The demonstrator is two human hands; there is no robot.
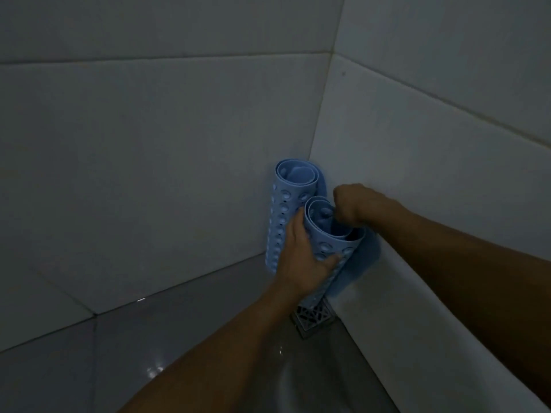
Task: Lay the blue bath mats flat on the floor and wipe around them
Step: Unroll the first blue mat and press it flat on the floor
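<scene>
While both rolled mats stand upright in corner at 12 o'clock, my left hand (301, 257) clasps near roll (331, 234); right hand (354, 208) pinches its rim; far roll (283, 201) untouched.

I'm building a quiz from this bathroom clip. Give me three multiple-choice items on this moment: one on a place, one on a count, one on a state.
1. Where do the blue bath mats stand?
A. In the corner where two tiled walls meet
B. Flat in the middle of the floor
C. Hung over a rail

2. How many rolled mats show?
A. One
B. Two
C. Four

3. What state is the nearer mat in?
A. Spread flat
B. Folded square
C. Rolled up and held by both hands

Answers:
1. A: the far mat and the near mat stand upright in the wall corner, above the floor drain.
2. B: two separate roll openings show.
3. C: the left hand wraps its side and the right hand grips its top edge.
</scene>
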